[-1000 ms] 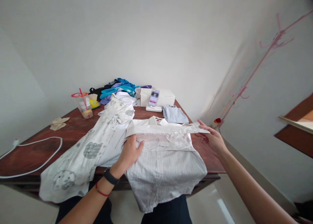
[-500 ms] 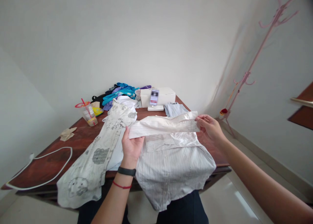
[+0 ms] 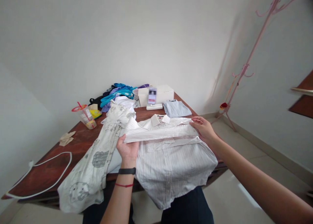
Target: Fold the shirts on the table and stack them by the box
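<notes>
A white striped shirt (image 3: 171, 165) lies front up, its collar toward the back and its hem hanging over the table's near edge. One sleeve (image 3: 161, 133) is stretched flat across the chest between my hands. My left hand (image 3: 128, 149) holds the sleeve's left end, palm up, with the fingers hidden under the cloth. At the sleeve's right end, my right hand (image 3: 201, 126) pinches the cloth between thumb and fingers. Left of the shirt lies a white garment with grey animal prints (image 3: 97, 159), also draping over the near edge.
On the dark wooden table (image 3: 46, 168) lie a white cable (image 3: 70, 155), crumpled tissue (image 3: 66, 138) and a plastic cup with a straw (image 3: 86, 118). Behind are heaped clothes (image 3: 119, 95), a white box (image 3: 166, 93), a phone (image 3: 152, 96) and folded grey cloth (image 3: 177, 109). A pink coat stand (image 3: 254, 48) stands right.
Both hands have lowered the stretched sleeve toward me, onto the shirt's chest. The collar, hidden before, now shows behind it. My view has shifted slightly.
</notes>
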Tool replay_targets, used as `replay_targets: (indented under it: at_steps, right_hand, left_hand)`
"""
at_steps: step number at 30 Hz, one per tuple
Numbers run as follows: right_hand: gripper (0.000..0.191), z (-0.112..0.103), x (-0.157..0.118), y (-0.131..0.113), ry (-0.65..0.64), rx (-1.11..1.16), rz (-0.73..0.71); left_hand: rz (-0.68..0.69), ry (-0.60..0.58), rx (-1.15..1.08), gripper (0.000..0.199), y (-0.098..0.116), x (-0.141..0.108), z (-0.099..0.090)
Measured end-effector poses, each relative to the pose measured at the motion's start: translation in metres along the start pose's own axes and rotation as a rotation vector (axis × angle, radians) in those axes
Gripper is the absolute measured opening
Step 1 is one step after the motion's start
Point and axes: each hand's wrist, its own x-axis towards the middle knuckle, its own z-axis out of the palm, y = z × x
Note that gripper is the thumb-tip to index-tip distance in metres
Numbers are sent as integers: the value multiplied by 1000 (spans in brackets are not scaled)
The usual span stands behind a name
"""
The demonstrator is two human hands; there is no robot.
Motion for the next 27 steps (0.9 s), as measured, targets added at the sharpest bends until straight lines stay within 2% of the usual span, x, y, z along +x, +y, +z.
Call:
replay_targets:
  at_steps: [4,7,12,15,18,20,23,25,27]
  right_hand:
    - [41,-8,-5,-5,-47,80,135]
    - [39,-15,-9,-7,-92,131,260]
    - [42,-18,-10,-6,-176,186,342]
    - [44,-13,-7,-6,-201,163,309]
    - [47,-8,-4,-6,-163,167,229]
    - [51,-7,-1,-3,-120,142,194]
    - [56,-11,5,9,-49,-36,104]
    - [48,-15,11,18,-28,-213,-1]
    - [31,-18,16,25,-49,-377,-69]
  left_hand:
    - [-90,106,115,20,-5,-2,4]
    - [-208,114,54,19,3,-5,3]
    - [-245,-51,-64,30,21,-7,-3]
    - [-167,-146,-58,39,22,-5,-6]
    - [-87,-172,-38,45,17,-2,-8]
    - [-105,-130,-54,46,14,-1,-8]
    - [-215,20,-93,39,12,-3,-5]
    - [-305,133,-114,33,13,-6,-3]
    - [-384,221,-126,28,15,-11,-3]
